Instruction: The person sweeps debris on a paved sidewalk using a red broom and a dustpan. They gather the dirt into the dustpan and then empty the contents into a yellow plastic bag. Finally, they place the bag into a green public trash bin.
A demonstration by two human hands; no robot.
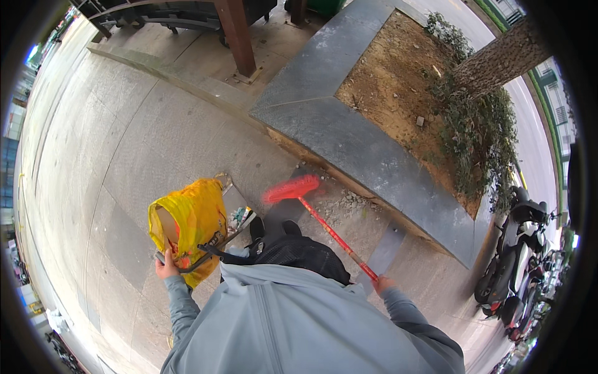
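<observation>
My left hand (167, 269) grips a dark handle at the side of a yellow plastic bag (202, 206), which hangs open with something pale inside. Behind the bag is a metal dustpan (240, 215) with small scraps of litter in it. My right hand (384, 283) is closed round the red handle of a broom (336, 237). The broom's red head (291, 188) is blurred over the pavement beside grey rubble (352, 206) at the foot of a stone planter edge.
The raised planter (411, 174) holds soil, shrubs and a tree trunk (495, 62). Parked scooters (514, 262) line the right. A brown post (237, 47) and black wheeled bins (180, 12) stand on a low platform at the top. Paved ground (106, 174) stretches left.
</observation>
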